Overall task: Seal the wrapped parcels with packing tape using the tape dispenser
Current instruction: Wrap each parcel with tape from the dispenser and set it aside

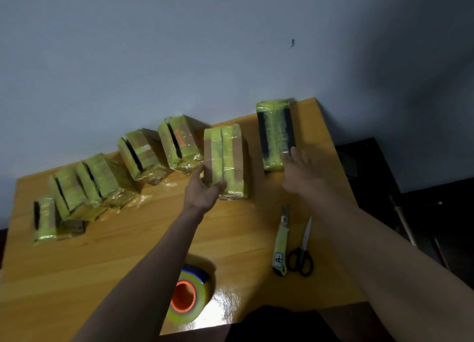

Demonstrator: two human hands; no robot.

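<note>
Left hand (205,191) gripped brown parcel (227,159); right hand (300,169), fingers straight, touched dark parcel (275,134). Best steady both upright before fetching tape roll (188,296).

single head-worn wide-angle view, looking forward and down, close over wooden table (77,259); facing pale wall (154,46)

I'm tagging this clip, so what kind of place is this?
Probably a home or small-shop packing spot, not a warehouse: a glossy wooden table pushed against a plain painted wall, a row of taped parcels along it, and a tape roll, utility knife and scissors lying nearby.
</note>
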